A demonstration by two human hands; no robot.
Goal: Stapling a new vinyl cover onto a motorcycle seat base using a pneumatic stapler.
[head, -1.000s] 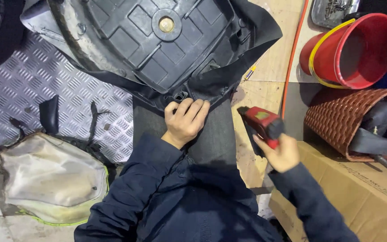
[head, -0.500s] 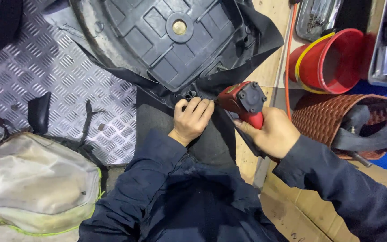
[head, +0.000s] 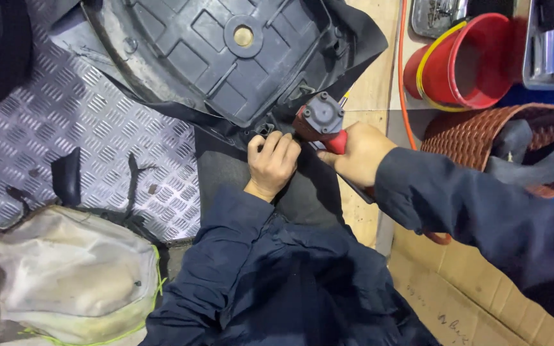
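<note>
A red bucket (head: pixel 466 64) with a yellow rim lies tilted at the upper right, beside a metal tray (head: pixel 549 45) with tools. Below it is a brown woven seat cover (head: pixel 476 138) with a black strap across. An orange hose (head: pixel 400 70) runs over the wooden board (head: pixel 370 83). A dirty foam cushion (head: pixel 72 275) lies on the metal tread plate (head: pixel 46 128). A cardboard box (head: pixel 463 288) stands at the lower right.
</note>
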